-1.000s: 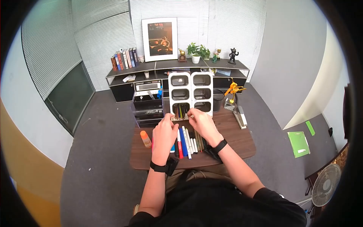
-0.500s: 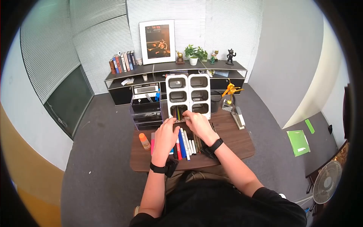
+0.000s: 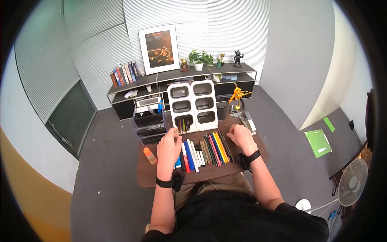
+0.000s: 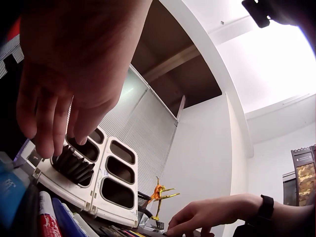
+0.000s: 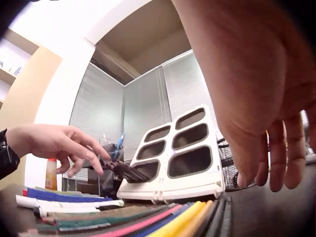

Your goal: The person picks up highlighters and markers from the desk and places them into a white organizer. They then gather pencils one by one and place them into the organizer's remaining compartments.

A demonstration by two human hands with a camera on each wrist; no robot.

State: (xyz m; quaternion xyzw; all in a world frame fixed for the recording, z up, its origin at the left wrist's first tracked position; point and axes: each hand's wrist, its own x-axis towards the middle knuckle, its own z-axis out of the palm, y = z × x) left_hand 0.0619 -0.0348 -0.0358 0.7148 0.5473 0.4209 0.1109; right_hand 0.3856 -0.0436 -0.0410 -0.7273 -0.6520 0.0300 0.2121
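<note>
My left hand (image 3: pixel 168 149) hovers by the lower-left compartment of a white six-compartment organizer (image 3: pixel 194 108). Its fingers hang down, loosely bent and holding nothing, close over the dark pencils (image 4: pixel 74 165) that stand in that compartment. A row of pens and pencils lies in front of the organizer, from a red marker (image 3: pixel 186 162) and a blue marker (image 3: pixel 190 155) on the left to yellow pencils (image 3: pixel 218 147) and dark ones on the right. Beyond the right end of the row is my right hand (image 3: pixel 242 139), with loosely bent fingers and nothing in them.
An orange-capped glue bottle (image 3: pixel 150 156) stands at the table's left. Behind it is a clear drawer unit (image 3: pixel 150 131). On the right are a stapler (image 3: pixel 249 123), a golden figurine (image 3: pixel 238 97) and a black mesh bin (image 3: pixel 221 111). A low shelf (image 3: pixel 161 76) lines the back wall.
My right hand has left the lower-left compartment and moved right, uncovering the coloured pencils. The left hand stays near that compartment. The head view has shifted slightly.
</note>
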